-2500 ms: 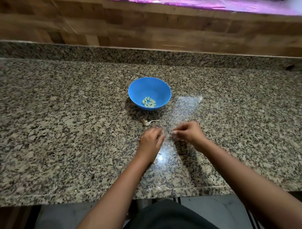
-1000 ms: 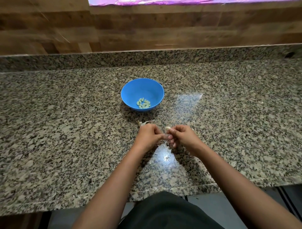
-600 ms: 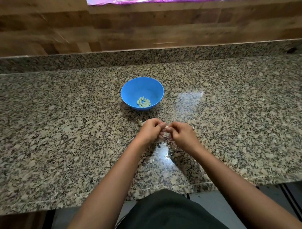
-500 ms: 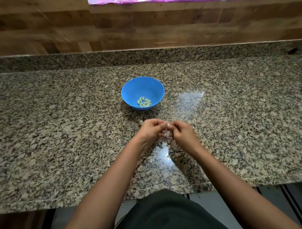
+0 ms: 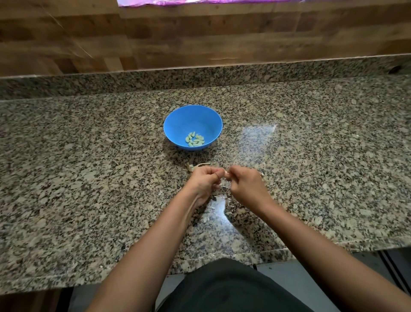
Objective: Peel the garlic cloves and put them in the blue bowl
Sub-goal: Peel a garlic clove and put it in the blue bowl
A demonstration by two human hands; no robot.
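Inside blue bowl (image 5: 178, 124): peeled cloves (image 5: 195, 139).

I see a plain bright blue bowl (image 5: 178, 127) with pale green-yellow peeled cloves (image 5: 195, 140) inside. The surface (image 5: 89, 178) is granite speckled beige, grey and black. The held clove (image 5: 225, 175) looks pale pinkish-cream. The wall (image 5: 200, 40) shows a brown wood-block pattern, with a magenta strip (image 5: 200, 1) above it.

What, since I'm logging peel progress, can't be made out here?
Head view only.
Clove: the left hand and right hand pinching it cover nearly all; peel state unclear.
Cloves in the bowl: too small, overlapping; no exact count.
Scrap on counter: partly behind the left hand; stem or skin unclear.
Pink strip: cut off by top edge.
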